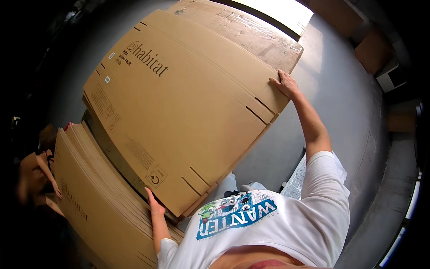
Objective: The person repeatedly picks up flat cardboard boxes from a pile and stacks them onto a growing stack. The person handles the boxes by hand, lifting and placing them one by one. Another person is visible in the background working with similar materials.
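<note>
A large flat-folded brown cardboard carton (192,103), printed in black with slots along its sides, lies on top of a stack in front of me. My right hand (285,84) rests at its far right corner, fingers spread over the board. At the near left edge, my left hand (155,205) touches the carton's side with its fingers stretched out. Part of the left hand's grip side is hidden against the edge. Just left of that hand stands a tight row of more folded cartons (98,188) on edge.
Another person's arm (48,168) reaches to the cartons at the left. Beyond the flat carton lies a worn, taped cardboard sheet (251,33), with a bright white panel (282,13) behind it. Brown boxes (374,49) stand at the far right on the grey floor (345,103).
</note>
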{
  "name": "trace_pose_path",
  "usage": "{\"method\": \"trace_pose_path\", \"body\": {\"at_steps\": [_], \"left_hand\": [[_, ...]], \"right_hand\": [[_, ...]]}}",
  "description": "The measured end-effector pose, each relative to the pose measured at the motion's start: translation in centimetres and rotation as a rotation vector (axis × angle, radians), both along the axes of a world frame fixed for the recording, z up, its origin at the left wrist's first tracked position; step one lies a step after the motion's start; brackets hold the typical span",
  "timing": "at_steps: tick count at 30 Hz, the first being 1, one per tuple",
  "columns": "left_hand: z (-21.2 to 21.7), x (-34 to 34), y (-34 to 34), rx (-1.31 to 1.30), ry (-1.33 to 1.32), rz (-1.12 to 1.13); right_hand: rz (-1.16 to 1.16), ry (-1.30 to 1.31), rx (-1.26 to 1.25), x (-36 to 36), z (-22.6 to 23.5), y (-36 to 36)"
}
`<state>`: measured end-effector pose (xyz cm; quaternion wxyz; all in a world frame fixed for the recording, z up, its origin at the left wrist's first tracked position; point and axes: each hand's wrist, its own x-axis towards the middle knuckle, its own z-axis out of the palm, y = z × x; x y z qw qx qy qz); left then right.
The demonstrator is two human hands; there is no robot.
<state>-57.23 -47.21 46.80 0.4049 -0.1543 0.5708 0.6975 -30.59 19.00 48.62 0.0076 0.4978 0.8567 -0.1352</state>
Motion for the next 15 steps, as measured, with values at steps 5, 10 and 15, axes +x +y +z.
{"method": "trace_pose_path", "body": {"at_steps": [5,10,15], "left_hand": [[-0.5,-0.3,4.8,0.092,-0.014,-0.006],[-1.2,-1.4,3.9,-0.027,0.039,0.079],[1.4,0.7,4.3,-0.072,-0.037,0.015]], "right_hand": [[0.061,-0.078,-0.252,-3.3,2.9,2.3],[0.138,-0.012,-0.265,-3.2,2.9,3.3],[0.163,0.028,-0.090,-1.7,0.8,4.2]]}}
